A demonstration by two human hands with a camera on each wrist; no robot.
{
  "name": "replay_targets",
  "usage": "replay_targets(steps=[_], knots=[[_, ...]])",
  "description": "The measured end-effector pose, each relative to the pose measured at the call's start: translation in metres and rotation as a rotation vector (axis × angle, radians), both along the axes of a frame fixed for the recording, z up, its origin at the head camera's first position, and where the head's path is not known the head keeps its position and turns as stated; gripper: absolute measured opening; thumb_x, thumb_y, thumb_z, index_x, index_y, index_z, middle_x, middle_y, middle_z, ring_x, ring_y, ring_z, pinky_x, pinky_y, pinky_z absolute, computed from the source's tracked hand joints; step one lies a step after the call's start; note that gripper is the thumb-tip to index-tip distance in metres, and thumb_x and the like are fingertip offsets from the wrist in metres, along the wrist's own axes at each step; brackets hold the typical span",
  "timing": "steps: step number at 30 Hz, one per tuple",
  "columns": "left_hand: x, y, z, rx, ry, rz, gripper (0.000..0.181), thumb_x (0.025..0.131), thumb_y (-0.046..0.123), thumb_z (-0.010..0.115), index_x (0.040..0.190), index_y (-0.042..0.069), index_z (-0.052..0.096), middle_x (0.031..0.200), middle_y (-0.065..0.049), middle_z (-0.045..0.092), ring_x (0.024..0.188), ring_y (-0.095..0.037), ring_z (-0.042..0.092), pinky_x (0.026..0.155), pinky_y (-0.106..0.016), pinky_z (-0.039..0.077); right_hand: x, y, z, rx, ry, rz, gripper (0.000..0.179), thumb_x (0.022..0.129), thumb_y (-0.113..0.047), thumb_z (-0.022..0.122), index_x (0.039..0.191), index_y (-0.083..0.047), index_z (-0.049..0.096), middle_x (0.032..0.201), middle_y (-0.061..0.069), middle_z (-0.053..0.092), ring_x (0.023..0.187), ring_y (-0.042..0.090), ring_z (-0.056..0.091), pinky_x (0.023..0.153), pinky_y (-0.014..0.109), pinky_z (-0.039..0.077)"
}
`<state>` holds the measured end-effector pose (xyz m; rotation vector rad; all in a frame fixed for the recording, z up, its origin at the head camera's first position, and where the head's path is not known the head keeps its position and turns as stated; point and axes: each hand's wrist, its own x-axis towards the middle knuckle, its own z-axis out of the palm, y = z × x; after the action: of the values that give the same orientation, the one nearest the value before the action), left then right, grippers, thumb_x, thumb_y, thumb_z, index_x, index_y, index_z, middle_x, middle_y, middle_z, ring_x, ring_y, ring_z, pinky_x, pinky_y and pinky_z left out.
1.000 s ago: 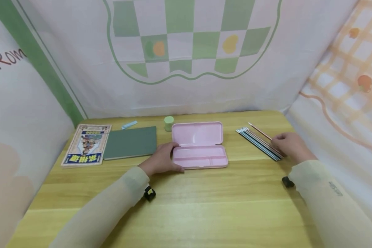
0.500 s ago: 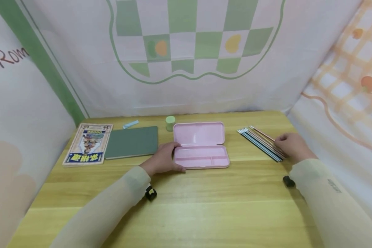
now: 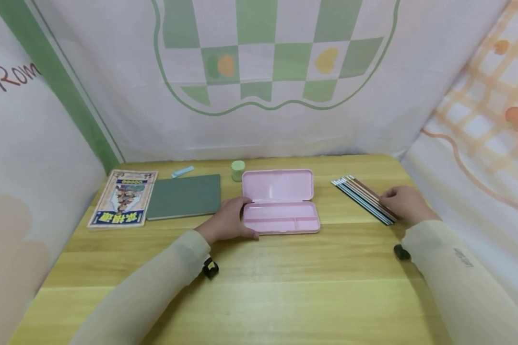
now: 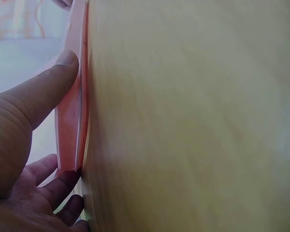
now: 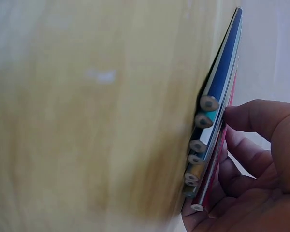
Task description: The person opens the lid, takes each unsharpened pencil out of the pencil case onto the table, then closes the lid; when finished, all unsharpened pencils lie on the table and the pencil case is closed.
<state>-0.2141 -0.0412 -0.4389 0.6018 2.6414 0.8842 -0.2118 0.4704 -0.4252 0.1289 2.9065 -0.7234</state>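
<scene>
An opened pink pencil case (image 3: 280,211) lies mid-table, its lid folded back and its compartments bare. My left hand (image 3: 229,221) holds its left end, thumb along the front side and fingers round the end; the left wrist view shows the thumb (image 4: 63,72) against the case's wall. On the right, several unsharpened pencils (image 3: 358,199) lie side by side in a slanted row, dark striped ones nearest me. My right hand (image 3: 403,203) pinches a reddish-brown pencil (image 3: 364,187) at the row's far side. In the right wrist view this red pencil (image 5: 213,176) leans against the others.
Left of the case lie a dark green notebook (image 3: 185,196) and a comic-style booklet (image 3: 123,199). A light blue strip-shaped item (image 3: 182,172) sits behind the notebook. A small green waisted object (image 3: 238,170) stands behind the case's left corner. Printed cloth walls (image 3: 259,134) border the table.
My right hand has brought the reddish-brown pencil from a little apart down against the row of pencils. The left hand stays on the case. The head view has shifted slightly.
</scene>
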Motion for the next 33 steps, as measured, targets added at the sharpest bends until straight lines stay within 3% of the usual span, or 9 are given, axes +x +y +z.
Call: replay_targets(steps=[9,13,16,22,27,33], knots=[[-0.001,-0.002,-0.002,0.011,0.007,-0.007,0.107,0.07,0.052,0.095,0.155,0.011,0.044,0.157,-0.007,0.045,0.143,-0.032,0.036,0.119,-0.048,0.032,-0.001,-0.007,0.0,0.022,0.04,0.024,0.038,0.1,-0.027,0.062,0.115,0.008,0.068,0.111,0.029,0.069,0.102,0.045,0.062,0.093,0.063,0.047],[-0.002,-0.002,-0.005,0.004,0.006,-0.016,0.108,0.07,0.055,0.094,0.155,0.011,0.044,0.157,-0.006,0.045,0.143,-0.031,0.036,0.119,-0.047,0.032,-0.006,-0.023,0.005,0.025,0.154,-0.044,0.038,0.1,-0.027,0.055,0.116,0.006,0.067,0.116,0.032,0.065,0.101,0.045,0.06,0.089,0.061,0.048],[-0.003,-0.002,-0.006,0.005,0.009,-0.018,0.108,0.07,0.055,0.093,0.156,0.011,0.043,0.158,-0.005,0.045,0.144,-0.031,0.035,0.119,-0.047,0.032,-0.014,-0.048,0.019,-0.026,0.224,-0.051,0.041,0.101,-0.029,0.051,0.121,0.003,0.068,0.121,0.029,0.063,0.098,0.041,0.06,0.083,0.056,0.048],[-0.003,-0.002,-0.006,0.018,0.04,-0.025,0.106,0.07,0.053,0.094,0.154,0.01,0.046,0.156,-0.007,0.047,0.144,-0.032,0.037,0.12,-0.047,0.03,-0.04,-0.116,0.046,-0.067,0.227,0.125,0.04,0.106,-0.03,0.051,0.125,0.001,0.069,0.128,0.026,0.063,0.109,0.04,0.06,0.091,0.058,0.048],[-0.002,-0.001,-0.01,0.032,0.048,-0.037,0.103,0.07,0.052,0.095,0.152,0.009,0.048,0.153,-0.008,0.049,0.143,-0.032,0.039,0.12,-0.047,0.03,-0.066,-0.165,0.046,-0.048,0.174,0.247,0.038,0.107,-0.027,0.053,0.128,0.0,0.069,0.128,0.024,0.066,0.117,0.042,0.061,0.098,0.059,0.049],[-0.003,0.0,-0.006,0.028,0.059,-0.032,0.103,0.07,0.051,0.095,0.151,0.009,0.048,0.153,-0.007,0.05,0.143,-0.032,0.038,0.12,-0.047,0.03,-0.088,-0.21,0.044,0.007,0.072,0.298,0.049,0.111,-0.037,0.041,0.127,0.0,0.07,0.128,0.025,0.067,0.119,0.042,0.06,0.104,0.059,0.045]])
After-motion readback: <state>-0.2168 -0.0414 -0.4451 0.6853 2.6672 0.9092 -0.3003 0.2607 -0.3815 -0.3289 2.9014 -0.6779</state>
